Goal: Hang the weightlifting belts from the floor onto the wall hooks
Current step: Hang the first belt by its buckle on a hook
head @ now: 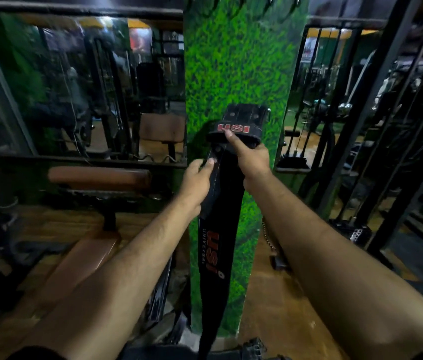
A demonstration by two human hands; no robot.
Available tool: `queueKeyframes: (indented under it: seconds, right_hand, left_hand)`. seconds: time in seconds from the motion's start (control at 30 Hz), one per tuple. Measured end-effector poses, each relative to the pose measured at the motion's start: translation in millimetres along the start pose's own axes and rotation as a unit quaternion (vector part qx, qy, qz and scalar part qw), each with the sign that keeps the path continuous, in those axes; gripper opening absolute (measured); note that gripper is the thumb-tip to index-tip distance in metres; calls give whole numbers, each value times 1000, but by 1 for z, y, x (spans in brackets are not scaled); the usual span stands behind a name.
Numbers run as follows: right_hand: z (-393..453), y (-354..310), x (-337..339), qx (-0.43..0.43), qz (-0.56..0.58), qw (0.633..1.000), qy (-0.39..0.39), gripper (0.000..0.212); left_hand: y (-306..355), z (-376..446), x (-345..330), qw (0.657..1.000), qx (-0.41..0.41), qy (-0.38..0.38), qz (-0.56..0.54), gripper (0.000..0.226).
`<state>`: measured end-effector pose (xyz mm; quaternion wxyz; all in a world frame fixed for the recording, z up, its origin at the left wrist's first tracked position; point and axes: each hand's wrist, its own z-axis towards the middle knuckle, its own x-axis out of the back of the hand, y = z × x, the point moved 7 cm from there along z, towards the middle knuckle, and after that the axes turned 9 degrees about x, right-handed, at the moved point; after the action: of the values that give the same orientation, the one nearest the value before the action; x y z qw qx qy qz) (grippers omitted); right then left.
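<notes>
Both hands hold one black belt (218,229) in front of the green pillar (236,68). The right hand (253,158) clasps its folded buckle end, and the left hand (196,181) pinches the strap just below and beside it. From the grip the belt's long axis runs straight down. The hooks (233,3) lie well above, blurred, seemingly empty; the right hand is nearer.

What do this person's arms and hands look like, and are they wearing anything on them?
Both arms are bare along the whole visible length, with no gloves, watch, rings or wrist straps to be seen on the left hand or the right hand. The forearms show light hair. The only clothing in view is dark fabric at the bottom edge of the picture, by the upper arms, probably short sleeves.
</notes>
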<state>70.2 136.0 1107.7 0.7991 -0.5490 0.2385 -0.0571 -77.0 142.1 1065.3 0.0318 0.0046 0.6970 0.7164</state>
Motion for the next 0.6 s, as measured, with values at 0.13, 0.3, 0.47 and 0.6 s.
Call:
queueKeyframes:
  seconds: [0.13, 0.3, 0.47, 0.6]
  right_hand:
    - [28, -36, 12, 5, -28, 999, 27, 54]
    - [57, -98, 12, 134, -1, 991, -3, 40]
    - [85, -150, 10, 259, -56, 964, 3, 34]
    - [102, -176, 11, 291, -64, 953, 47, 33]
  left_hand:
    - [61, 5, -22, 999, -38, -20, 28, 40]
    - [108, 7, -47, 995, -92, -36, 5, 31]
    - [107, 15, -62, 992, -118, 29, -16, 60]
    - [91, 15, -67, 992, -113, 55, 0, 86]
